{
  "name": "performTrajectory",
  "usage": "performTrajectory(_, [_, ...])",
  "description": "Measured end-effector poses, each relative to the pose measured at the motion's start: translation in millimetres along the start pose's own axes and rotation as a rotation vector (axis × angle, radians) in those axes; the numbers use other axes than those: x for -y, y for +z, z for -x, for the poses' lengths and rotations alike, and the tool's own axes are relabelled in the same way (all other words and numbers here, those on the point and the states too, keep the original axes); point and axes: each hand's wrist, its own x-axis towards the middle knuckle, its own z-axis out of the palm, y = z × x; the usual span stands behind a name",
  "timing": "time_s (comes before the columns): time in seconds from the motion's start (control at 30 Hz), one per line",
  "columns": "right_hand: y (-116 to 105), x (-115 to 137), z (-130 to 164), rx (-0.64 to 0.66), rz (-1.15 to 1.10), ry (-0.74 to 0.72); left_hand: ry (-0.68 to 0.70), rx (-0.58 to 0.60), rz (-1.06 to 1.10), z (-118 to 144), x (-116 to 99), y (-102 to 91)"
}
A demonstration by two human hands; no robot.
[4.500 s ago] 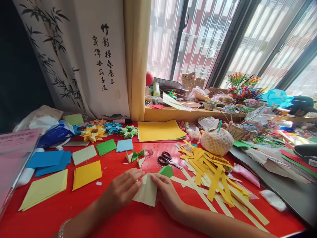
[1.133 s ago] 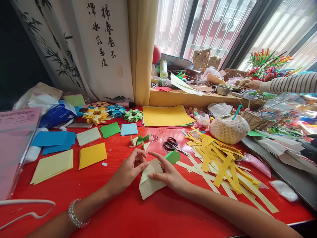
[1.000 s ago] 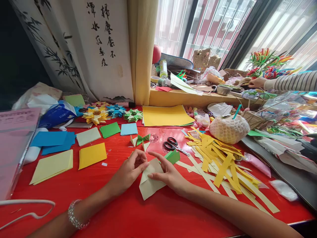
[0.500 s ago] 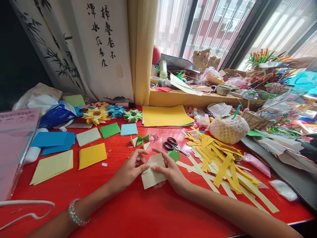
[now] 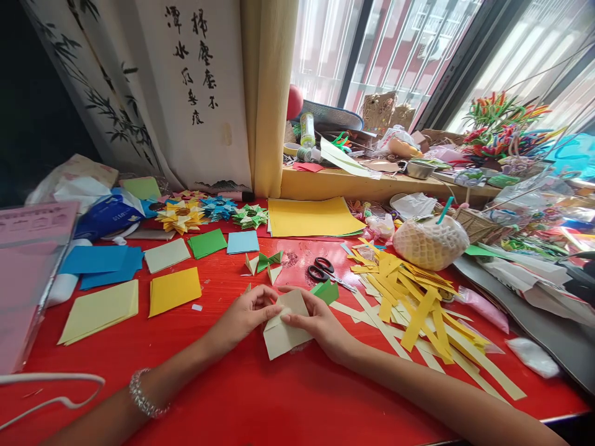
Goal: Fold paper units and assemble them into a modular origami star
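Pressing down on a pale cream folded paper sheet (image 5: 284,325) at lower centre of the red table (image 5: 232,396), the left hand (image 5: 246,314) and right hand (image 5: 320,322) pinch its top edge — black-handled scissors (image 5: 320,271) lie just above.

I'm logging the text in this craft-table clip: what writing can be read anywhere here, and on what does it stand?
"潭 水 不 多 痕": left column, brushed on the hanging scroll, my reading of cursive script.
"掃 塵 塵 不": right column on the same scroll, also uncertain.
Pink card at the left: printed lines too blurred to read.
Blue packet: print too small to read.
The pale paper under both hands is blank.
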Motion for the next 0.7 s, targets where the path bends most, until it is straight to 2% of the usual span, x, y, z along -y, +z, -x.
performTrajectory(0.1, [0.4, 0.1, 0.9, -0.016, 0.006, -0.003, -0.024, -0.006, -0.033, 0.7, -1.5, 0.0])
performTrajectory(0.43, [-1.6, -3.2, 0.7, -0.096, 0.119, -0.068, -0.098, 0.014, 0.106, 3.3, -4.0, -0.9])
performTrajectory(0.7, [-2.1, -4.3, 1.4, -0.116, 0.139, -0.076, -0.075, 0.016, 0.113, 2.6, -6.3, -1.5])
